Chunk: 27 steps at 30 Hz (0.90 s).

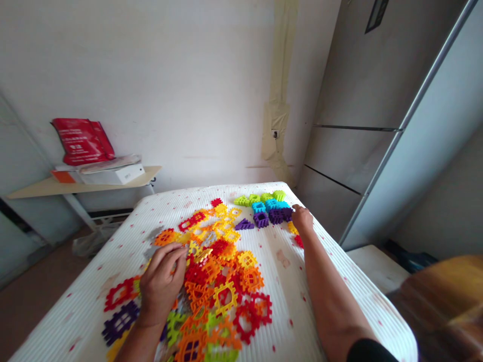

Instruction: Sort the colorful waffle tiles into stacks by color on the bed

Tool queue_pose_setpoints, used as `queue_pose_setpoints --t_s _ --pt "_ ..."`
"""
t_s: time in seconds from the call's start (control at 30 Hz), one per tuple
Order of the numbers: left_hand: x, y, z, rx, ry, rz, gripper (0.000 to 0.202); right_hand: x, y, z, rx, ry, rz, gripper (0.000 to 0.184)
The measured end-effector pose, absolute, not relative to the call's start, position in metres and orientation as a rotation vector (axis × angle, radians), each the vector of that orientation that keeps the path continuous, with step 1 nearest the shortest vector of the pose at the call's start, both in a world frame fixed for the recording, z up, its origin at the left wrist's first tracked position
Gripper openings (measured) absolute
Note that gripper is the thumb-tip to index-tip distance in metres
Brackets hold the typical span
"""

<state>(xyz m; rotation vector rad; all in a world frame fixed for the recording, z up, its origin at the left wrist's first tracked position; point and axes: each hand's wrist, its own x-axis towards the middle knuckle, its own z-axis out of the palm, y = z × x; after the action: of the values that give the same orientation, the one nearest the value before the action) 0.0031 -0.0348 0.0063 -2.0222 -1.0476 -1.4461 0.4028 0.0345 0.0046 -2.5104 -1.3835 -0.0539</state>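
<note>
The right hand (303, 219), half-closed, touches the end of a row of purple waffle blocks (276, 216) on its left, perhaps pinching one. The curled left hand (162, 284) rests against a colourful heap of waffle blocks (222, 281), its hold hidden.

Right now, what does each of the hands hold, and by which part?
Left hand on plastic waffle blocks, right hand at a purple block's end; no grip can be told.

The white ribbed mattress (281, 286) carried loose plastic waffle blocks. A heap of orange, red and yellow blocks (221, 271) lay just right of the left hand (162, 284), with red and purple blocks (119, 309) left of it. Green, blue and purple rows (264, 208) sat just left of the right hand (303, 218).
</note>
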Motion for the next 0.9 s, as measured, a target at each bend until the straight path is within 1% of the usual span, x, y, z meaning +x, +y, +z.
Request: queue_pose_setpoints --t_s 0.47,0.63,0.8,0.9 --pt "-0.002 -0.034 0.006 -1.999 -1.139 -1.528 0.013 0.397 0.03 0.009 -2.494 -1.462 0.037 0.042" --pt "-0.016 -0.034 0.01 -1.908 -1.307 -1.616 0.011 0.4 0.032 0.002 -2.45 -1.462 0.016 0.045" --pt "-0.043 -0.042 0.005 -1.844 -1.607 -1.773 0.011 0.41 0.036 0.002 -2.347 -1.446 -0.072 0.047" --pt "-0.062 -0.056 -0.003 -1.916 -1.756 -1.738 0.012 0.414 0.038 0.005 -2.273 -1.445 -0.148 0.045"
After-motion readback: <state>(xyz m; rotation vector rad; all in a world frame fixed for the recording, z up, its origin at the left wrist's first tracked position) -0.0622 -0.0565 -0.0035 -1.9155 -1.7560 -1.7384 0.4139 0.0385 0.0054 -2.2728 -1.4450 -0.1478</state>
